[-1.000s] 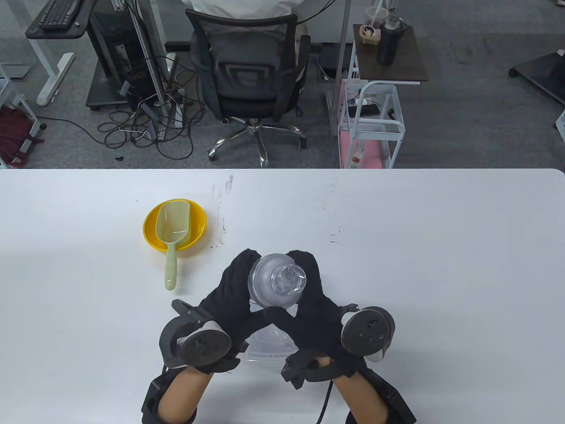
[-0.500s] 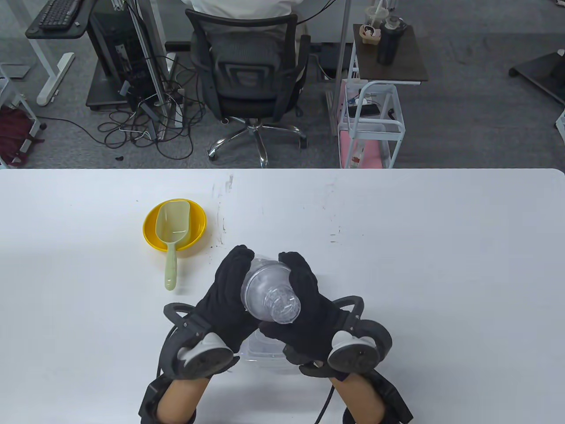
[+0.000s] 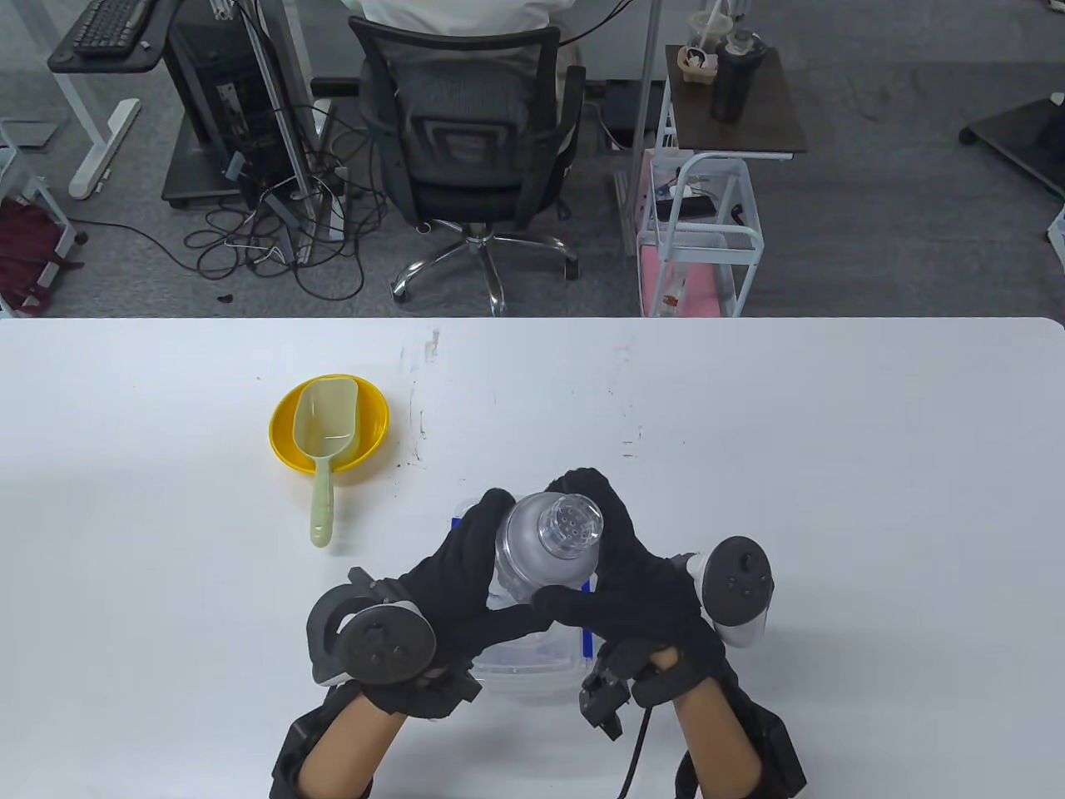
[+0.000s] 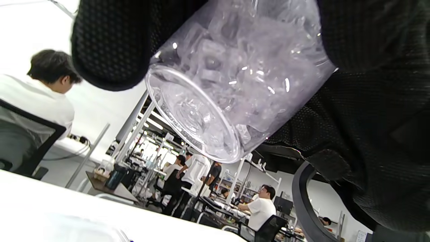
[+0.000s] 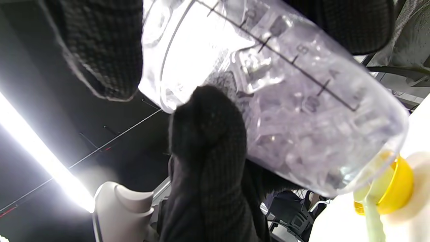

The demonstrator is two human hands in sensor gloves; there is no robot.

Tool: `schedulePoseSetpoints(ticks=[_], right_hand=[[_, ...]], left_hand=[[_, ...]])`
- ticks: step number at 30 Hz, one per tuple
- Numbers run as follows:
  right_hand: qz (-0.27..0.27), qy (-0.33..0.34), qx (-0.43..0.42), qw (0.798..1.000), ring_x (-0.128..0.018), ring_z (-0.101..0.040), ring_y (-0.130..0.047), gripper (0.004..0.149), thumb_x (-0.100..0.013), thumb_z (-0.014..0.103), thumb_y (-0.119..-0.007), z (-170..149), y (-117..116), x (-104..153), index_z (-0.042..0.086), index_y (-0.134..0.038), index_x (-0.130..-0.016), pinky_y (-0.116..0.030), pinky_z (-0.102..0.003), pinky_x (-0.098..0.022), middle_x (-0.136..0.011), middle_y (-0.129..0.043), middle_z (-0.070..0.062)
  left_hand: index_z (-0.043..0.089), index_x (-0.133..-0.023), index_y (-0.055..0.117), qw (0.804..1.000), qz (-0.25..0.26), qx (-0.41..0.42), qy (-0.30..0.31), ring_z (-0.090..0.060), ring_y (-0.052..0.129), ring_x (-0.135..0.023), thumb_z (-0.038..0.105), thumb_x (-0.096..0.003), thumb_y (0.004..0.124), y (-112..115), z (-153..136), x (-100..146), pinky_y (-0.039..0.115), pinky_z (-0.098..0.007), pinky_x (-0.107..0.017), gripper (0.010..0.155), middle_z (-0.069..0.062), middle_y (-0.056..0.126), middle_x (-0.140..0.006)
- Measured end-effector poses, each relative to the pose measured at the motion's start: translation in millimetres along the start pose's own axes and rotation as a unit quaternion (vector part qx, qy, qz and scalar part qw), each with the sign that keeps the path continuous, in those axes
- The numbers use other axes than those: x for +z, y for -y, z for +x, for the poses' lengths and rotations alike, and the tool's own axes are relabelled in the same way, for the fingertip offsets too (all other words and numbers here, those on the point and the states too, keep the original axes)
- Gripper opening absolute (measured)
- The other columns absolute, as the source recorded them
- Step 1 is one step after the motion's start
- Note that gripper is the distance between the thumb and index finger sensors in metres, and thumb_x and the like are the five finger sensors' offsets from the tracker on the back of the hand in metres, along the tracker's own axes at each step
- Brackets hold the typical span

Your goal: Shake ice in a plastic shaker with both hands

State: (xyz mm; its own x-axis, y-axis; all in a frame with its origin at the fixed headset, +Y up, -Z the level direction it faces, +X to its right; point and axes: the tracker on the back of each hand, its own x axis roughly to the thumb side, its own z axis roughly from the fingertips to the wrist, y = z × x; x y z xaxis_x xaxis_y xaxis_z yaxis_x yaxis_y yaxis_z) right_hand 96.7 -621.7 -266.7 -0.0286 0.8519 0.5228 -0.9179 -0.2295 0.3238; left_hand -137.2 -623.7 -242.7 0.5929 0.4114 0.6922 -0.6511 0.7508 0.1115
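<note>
On my right wrist feed I can make out a printed measuring scale running along the wall of the clear shaker (image 5: 278,101): a line with tick marks and a few digits beside it, one looking like an 8. The others blur. Nothing else is legible to me.

Place: an open-plan office — grey carpet
Seating: mesh swivel chair (image 3: 478,141), a person in it
Desk: keyboard (image 3: 112,23) on a desk, computer tower (image 3: 218,91), loose cables (image 3: 274,241) on the floor
Beyond: rows of desks with seated people (image 4: 262,208) — strip lights overhead
Work surface: white bench (image 3: 832,499)
</note>
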Motion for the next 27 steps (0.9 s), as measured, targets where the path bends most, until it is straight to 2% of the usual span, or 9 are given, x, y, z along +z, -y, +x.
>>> schedulePoseSetpoints(ticks=[4,14,21,27], right_hand=[[-0.007,-0.008,0.015,1.0,-0.088,-0.06,-0.073,0.118,-0.025,0.056,-0.105,1,8,2,0.03,-0.034,-0.116,-0.075,-0.069,-0.054,-0.112,-0.05,-0.029],[-0.022,-0.013,0.044,0.999,-0.085,-0.061,-0.076,0.118,-0.024,0.057,-0.105,3,14,4,0.026,-0.036,-0.115,-0.077,-0.067,-0.051,-0.111,-0.053,-0.03],[-0.081,-0.013,0.086,0.993,-0.087,-0.06,-0.074,0.118,-0.025,0.056,-0.105,10,32,11,0.027,-0.035,-0.115,-0.075,-0.067,-0.054,-0.112,-0.051,-0.028],[-0.136,-0.014,0.153,0.979,-0.089,-0.059,-0.072,0.118,-0.025,0.055,-0.105,17,52,20,0.028,-0.034,-0.115,-0.073,-0.067,-0.055,-0.113,-0.05,-0.027]], left_hand=[[0.01,-0.115,0.033,1.0,-0.012,0.026,-0.001,-0.041,0.091,-0.086,0.064,-0.0462,0.081,5,0,-1,0.09,-0.047,-0.046,0.1,-0.022,0.061,-0.11],[0.013,-0.116,0.035,1.0,-0.023,0.017,-0.014,-0.039,0.091,-0.086,0.062,-0.0488,0.079,4,0,1,0.088,-0.048,-0.048,0.095,-0.021,0.064,-0.111],[0.016,-0.117,0.037,1.0,-0.015,0.0,-0.012,-0.038,0.091,-0.086,0.06,-0.0507,0.078,1,5,3,0.088,-0.048,-0.047,0.09,-0.018,0.069,-0.108],[0.016,-0.117,0.038,0.999,-0.016,-0.015,-0.024,-0.039,0.091,-0.086,0.059,-0.0513,0.077,-2,8,8,0.088,-0.048,-0.047,0.088,-0.018,0.07,-0.108]])
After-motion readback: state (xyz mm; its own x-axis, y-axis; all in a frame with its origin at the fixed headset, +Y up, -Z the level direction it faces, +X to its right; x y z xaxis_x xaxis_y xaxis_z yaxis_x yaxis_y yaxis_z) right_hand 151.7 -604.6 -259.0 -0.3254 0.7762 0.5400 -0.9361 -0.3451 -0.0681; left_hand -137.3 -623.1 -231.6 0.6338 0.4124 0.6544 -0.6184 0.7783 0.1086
